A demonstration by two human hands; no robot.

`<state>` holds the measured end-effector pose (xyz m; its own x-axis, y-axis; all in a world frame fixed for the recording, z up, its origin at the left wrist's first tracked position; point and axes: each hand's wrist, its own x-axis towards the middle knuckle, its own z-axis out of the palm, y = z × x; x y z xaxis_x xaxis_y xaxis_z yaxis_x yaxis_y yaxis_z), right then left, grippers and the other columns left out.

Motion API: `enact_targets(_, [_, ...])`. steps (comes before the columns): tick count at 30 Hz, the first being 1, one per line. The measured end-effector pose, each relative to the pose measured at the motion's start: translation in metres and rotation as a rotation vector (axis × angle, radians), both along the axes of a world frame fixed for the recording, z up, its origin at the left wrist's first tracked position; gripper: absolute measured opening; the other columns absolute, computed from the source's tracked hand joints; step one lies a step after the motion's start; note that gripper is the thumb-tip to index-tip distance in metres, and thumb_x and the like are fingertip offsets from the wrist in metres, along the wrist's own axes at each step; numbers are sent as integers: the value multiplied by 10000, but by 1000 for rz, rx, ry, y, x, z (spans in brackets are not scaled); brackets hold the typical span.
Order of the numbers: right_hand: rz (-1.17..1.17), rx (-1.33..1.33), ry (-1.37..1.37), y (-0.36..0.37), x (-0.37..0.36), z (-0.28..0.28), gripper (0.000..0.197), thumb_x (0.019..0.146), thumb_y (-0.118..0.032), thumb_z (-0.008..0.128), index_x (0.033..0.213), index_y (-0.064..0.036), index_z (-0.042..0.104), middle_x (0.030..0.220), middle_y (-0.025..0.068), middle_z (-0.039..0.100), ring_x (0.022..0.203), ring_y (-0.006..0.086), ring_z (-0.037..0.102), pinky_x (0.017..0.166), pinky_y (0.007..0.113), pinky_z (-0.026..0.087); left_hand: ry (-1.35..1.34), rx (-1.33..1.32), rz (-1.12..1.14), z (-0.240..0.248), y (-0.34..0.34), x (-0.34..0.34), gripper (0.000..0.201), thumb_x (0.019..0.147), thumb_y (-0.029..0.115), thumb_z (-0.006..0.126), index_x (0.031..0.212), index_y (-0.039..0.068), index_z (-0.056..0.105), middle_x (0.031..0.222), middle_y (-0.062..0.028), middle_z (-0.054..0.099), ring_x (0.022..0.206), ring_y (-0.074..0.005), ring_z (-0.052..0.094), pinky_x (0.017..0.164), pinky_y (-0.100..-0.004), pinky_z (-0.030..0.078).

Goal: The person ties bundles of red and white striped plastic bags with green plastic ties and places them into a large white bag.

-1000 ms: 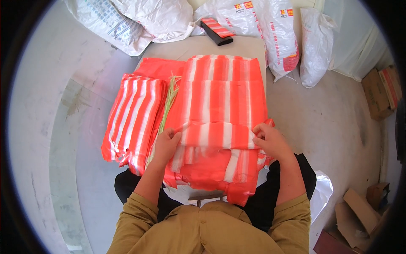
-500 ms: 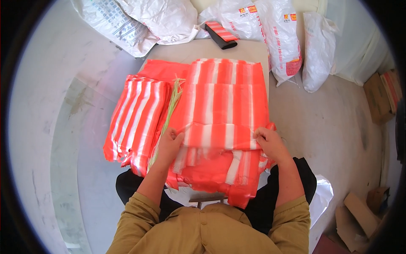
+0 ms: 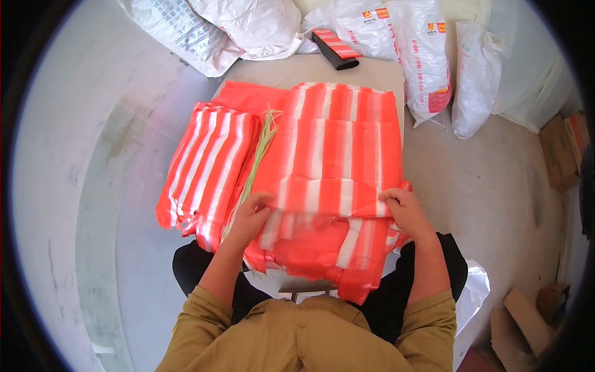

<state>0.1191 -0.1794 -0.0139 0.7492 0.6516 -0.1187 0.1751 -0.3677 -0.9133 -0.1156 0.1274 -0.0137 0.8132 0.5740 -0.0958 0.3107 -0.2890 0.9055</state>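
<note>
Right hand (image 3: 405, 212) is pinching the striped plastic (image 3: 331, 149); can't tell if left hand (image 3: 250, 216) is gripping. Looking partway done: mostly lying flat, ragged ends (image 3: 310, 251) hanging loose.

Two hands: one left hand (image 3: 250, 217), one right hand (image 3: 404, 209). Two striped stacks, one left stack (image 3: 211, 158) and one right stack (image 3: 334, 149). One bundle of green strips (image 3: 259, 155). One table (image 3: 273, 69). One dark roll (image 3: 338, 60) with one striped piece (image 3: 334, 43) on it. Five white sacks (image 3: 477, 80) stand beyond. Cardboard boxes (image 3: 558, 155) number perhaps three or more, the dim rim making that count unsure.
</note>
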Motion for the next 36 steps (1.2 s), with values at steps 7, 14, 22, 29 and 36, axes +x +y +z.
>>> enact_targets(7, [94,-43,-8,-8,1,10,262,831,-116,685,1063,5,674,943,97,688,893,206,649,825,322,508,82,97,28,11,-11,5,360,804,45,680,1163,29,650,1082,-69,659,1001,-174,615,903,-305,499])
enact_targets(14, [204,-91,-339,-14,-10,21,420,752,-101,732,1163,-62,659,1162,100,560,1044,290,616,878,382,516,82,316,54,26,-28,17,355,752,81,719,1099,12,686,963,-105,700,941,-202,651,846,-310,512])
enact_targets(22, [185,-103,-601,-8,-16,20,416,747,11,641,1156,-64,657,1186,120,540,1069,325,601,881,406,515,-70,796,-6,8,-20,19,331,732,-29,630,1032,72,727,850,-142,622,870,-327,576,795,-426,465])
enact_targets(29, [126,-85,-732,-10,-16,19,322,746,34,637,1048,-55,703,1155,116,580,1083,334,585,915,417,497,-65,843,-37,15,-19,13,324,743,-37,642,1027,92,731,911,-133,584,931,-325,555,805,-416,453])
enact_targets(36, [154,196,-693,-15,0,18,224,780,1,663,1000,-25,694,1004,101,648,994,272,602,895,375,497,-204,479,-186,15,3,1,211,816,14,652,1019,59,685,1085,-122,647,1096,-260,567,899,-376,460])
